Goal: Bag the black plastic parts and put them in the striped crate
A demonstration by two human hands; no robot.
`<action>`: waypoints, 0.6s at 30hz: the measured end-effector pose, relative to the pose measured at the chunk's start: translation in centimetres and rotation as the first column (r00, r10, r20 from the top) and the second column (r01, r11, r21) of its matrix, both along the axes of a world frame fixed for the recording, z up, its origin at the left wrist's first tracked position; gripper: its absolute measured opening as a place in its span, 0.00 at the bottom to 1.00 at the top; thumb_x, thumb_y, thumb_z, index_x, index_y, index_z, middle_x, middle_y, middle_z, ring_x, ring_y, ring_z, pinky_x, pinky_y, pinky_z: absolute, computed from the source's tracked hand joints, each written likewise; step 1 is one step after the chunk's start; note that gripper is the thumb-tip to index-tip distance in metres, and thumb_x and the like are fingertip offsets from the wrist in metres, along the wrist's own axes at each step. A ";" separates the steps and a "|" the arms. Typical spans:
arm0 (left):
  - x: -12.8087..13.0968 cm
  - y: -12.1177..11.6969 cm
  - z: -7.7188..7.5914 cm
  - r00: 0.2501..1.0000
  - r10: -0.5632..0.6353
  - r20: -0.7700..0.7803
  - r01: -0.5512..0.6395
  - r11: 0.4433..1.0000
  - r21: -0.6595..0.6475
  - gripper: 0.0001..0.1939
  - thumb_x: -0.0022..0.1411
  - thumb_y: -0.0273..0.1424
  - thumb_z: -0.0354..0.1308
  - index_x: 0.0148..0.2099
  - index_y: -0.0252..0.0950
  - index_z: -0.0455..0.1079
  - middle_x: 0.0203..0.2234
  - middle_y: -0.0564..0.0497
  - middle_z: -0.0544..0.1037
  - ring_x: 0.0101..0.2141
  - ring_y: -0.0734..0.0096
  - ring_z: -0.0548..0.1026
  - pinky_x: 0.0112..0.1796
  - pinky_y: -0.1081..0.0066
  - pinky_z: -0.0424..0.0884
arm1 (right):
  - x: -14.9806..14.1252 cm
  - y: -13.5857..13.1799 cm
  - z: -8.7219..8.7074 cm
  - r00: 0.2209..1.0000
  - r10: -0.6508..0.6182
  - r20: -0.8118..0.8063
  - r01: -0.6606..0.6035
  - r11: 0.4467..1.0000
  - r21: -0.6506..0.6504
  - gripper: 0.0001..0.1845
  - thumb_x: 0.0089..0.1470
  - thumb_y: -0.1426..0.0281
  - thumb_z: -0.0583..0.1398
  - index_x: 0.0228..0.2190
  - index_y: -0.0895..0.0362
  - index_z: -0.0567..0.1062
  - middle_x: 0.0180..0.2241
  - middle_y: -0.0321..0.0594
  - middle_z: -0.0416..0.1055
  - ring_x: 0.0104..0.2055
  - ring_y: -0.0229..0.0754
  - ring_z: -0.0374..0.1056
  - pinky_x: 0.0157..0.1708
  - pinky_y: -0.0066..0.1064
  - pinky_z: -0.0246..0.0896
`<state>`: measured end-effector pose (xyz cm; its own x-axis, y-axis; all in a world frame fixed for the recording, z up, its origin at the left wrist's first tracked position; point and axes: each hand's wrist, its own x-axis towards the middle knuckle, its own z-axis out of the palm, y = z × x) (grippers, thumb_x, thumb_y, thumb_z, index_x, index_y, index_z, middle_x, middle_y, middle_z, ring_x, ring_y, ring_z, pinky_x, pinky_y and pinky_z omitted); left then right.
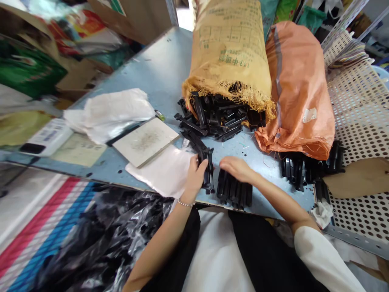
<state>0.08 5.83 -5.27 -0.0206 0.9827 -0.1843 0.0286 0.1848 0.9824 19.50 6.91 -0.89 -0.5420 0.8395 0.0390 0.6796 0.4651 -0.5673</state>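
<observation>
My left hand point(195, 175) is closed round a stack of black plastic parts point(208, 169) held on edge near the front of the blue table point(158, 73). My right hand point(235, 167) rests with curled fingers on top of a neat row of the same black parts point(234, 191) lying at the table's front edge. More loose black parts point(215, 115) spill out of the open mouth of a yellow woven sack point(229, 52) just behind both hands.
An orange woven sack point(299, 89) lies to the right, with black parts point(304, 168) at its mouth. White plastic bags point(115, 111), a square board point(146, 141) and a white bag point(164, 170) lie left. Perforated white panels point(358, 117) stand right. Black plastic sheeting point(100, 239) hangs below.
</observation>
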 end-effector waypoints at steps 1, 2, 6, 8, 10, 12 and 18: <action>-0.1 -0.5 -1.2 0.996 -0.014 -0.085 0.016 1.000 0.014 0.21 0.62 0.43 0.57 0.53 0.38 0.65 0.43 0.46 0.76 0.43 0.59 0.76 0.49 0.56 0.73 | 0.5 2.2 -0.2 0.992 -0.110 0.065 0.106 0.992 0.068 0.17 0.70 0.67 0.47 0.44 0.56 0.75 0.43 0.45 0.74 0.47 0.46 0.67 0.48 0.37 0.61; -0.1 -1.0 -2.3 0.985 -0.039 -0.168 0.046 0.998 0.039 0.19 0.63 0.41 0.56 0.53 0.37 0.66 0.45 0.44 0.76 0.48 0.56 0.74 0.54 0.52 0.69 | 1.0 4.3 -0.4 0.963 -0.227 0.144 0.206 0.968 0.145 0.17 0.68 0.71 0.48 0.48 0.58 0.74 0.48 0.49 0.72 0.51 0.49 0.65 0.50 0.39 0.59; 1.0 -3.2 -5.3 0.897 -0.053 -0.438 0.133 0.979 0.154 0.23 0.64 0.37 0.53 0.60 0.34 0.65 0.58 0.36 0.68 0.62 0.48 0.62 0.64 0.43 0.53 | 2.3 10.4 -1.8 0.852 -0.314 0.419 0.212 0.939 0.272 0.19 0.63 0.77 0.51 0.53 0.60 0.72 0.56 0.56 0.67 0.58 0.55 0.57 0.54 0.46 0.54; 1.3 -3.5 -5.7 0.861 -0.032 -0.508 0.142 0.974 0.178 0.25 0.65 0.36 0.52 0.62 0.33 0.63 0.61 0.34 0.64 0.64 0.46 0.59 0.64 0.41 0.51 | 2.6 11.1 -1.9 0.844 -0.245 0.477 0.123 0.954 0.273 0.15 0.63 0.75 0.55 0.50 0.61 0.74 0.53 0.56 0.69 0.57 0.56 0.58 0.55 0.47 0.52; 1.3 -3.1 -5.0 0.853 -0.037 -0.521 0.164 0.966 0.200 0.27 0.66 0.37 0.51 0.65 0.33 0.60 0.61 0.33 0.64 0.64 0.47 0.60 0.64 0.41 0.52 | 2.5 10.2 -1.3 0.861 -0.241 0.449 0.114 0.950 0.291 0.13 0.62 0.71 0.59 0.47 0.61 0.74 0.50 0.55 0.70 0.55 0.56 0.60 0.54 0.46 0.52; 1.4 -2.3 -3.3 0.877 -0.037 -0.479 0.176 0.952 0.249 0.32 0.66 0.41 0.54 0.68 0.36 0.55 0.63 0.34 0.63 0.64 0.47 0.59 0.64 0.42 0.53 | 2.2 8.0 -0.2 0.907 -0.282 0.312 0.189 0.936 0.297 0.14 0.61 0.65 0.61 0.45 0.61 0.74 0.47 0.53 0.71 0.51 0.54 0.63 0.50 0.43 0.55; 3.3 -0.5 3.7 0.967 -0.248 0.054 0.224 0.936 0.271 0.39 0.60 0.47 0.62 0.67 0.40 0.54 0.60 0.41 0.67 0.57 0.55 0.70 0.57 0.58 0.67 | 1.3 0.5 3.7 0.976 -0.186 -0.117 0.206 0.960 0.190 0.21 0.68 0.54 0.49 0.37 0.56 0.71 0.31 0.38 0.69 0.33 0.42 0.64 0.34 0.32 0.58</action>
<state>3.35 5.33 -1.60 0.2223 0.9710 0.0883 -0.0463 -0.0800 0.9957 20.85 7.40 2.84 -0.3533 0.8984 0.2609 0.7151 0.4391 -0.5440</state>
